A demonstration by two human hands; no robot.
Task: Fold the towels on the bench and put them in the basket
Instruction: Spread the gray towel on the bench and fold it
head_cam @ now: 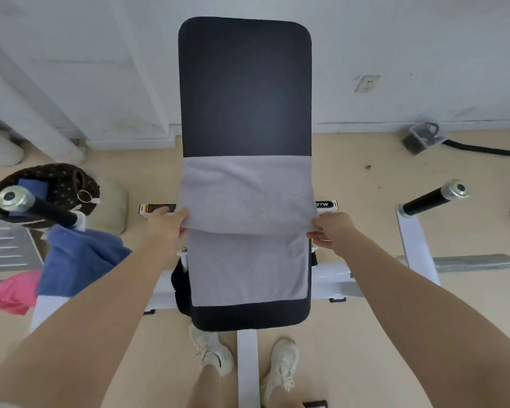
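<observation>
A light grey towel lies across the black padded bench, its far half folded toward me over the near half. My left hand pinches the left corner of the folded layer. My right hand pinches the right corner. A dark dotted basket stands on the floor to the left with a blue cloth inside. A blue towel and a pink towel hang over the frame at the left.
Roller bars stick out at the left and right of the bench. The white bench frame crosses under the pad. My shoes stand on the beige floor. A wall with a socket is behind.
</observation>
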